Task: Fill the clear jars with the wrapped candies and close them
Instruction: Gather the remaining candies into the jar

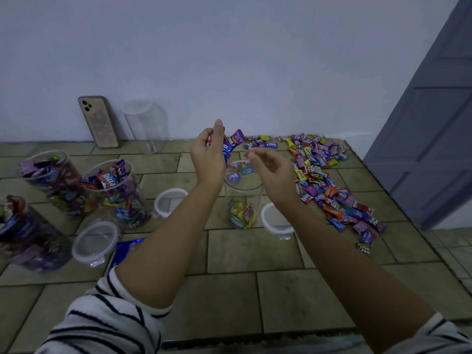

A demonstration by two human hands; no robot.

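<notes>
Striped sleeves (107, 318) frame two bare forearms that reach over the tiled surface (255, 254) to an open clear jar (242, 198) with a few candies at its bottom and two more at its mouth. Above its rim the left hand (208, 154) grips a bunch of wrapped candies (233, 140), while the right hand (270, 167) hovers with loosely curled fingers, holding nothing. Loose candies (327, 180) lie right of the jar, a lid (277, 221) just beside it, and three filled jars (120, 195) stand uncovered at left.

Single wide head-worn view, facing forward and down, close above tiled tabletop (281, 297), wall (229, 60) behind
</notes>
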